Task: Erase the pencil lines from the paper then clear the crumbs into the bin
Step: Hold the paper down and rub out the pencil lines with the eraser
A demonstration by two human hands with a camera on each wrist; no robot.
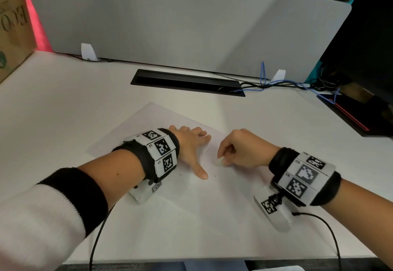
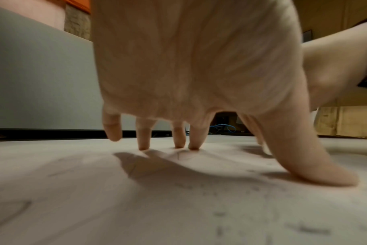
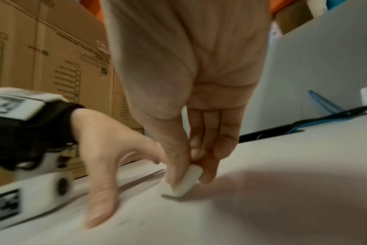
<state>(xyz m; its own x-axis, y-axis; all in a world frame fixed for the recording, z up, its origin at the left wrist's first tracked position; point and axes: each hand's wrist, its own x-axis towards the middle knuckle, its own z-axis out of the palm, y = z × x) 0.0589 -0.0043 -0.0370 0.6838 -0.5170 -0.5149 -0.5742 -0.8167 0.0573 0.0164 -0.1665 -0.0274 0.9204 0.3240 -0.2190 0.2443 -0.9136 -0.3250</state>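
On the desk [image 1: 63, 105] before us the paper [image 1: 148, 122] lies askew. Our left hand [image 1: 191, 145] rests on it, left of our right hand [image 1: 240, 149], with the eraser [image 1: 219, 161] between them on the sheet. Behind lie the cable slot [image 1: 187, 82] and the divider panel [image 1: 170, 20].

one sheet of paper [image 1: 148, 119] lies on the one worktop [image 1: 63, 92]. one eraser [image 1: 219, 161]. two hands: the left hand [image 1: 191, 145] and the right hand [image 1: 240, 149]. two wristbands, one on each wrist, the left [image 1: 158, 150] and the right [image 1: 304, 177]. one grey divider panel [image 1: 170, 20] at the far side, with two white brackets, left [image 1: 88, 52] and right [image 1: 279, 75]. one black cable slot [image 1: 187, 82]. one cardboard box [image 1: 11, 24] at the far left. the small dark crumbs [image 1: 212, 176] are too fine to count.
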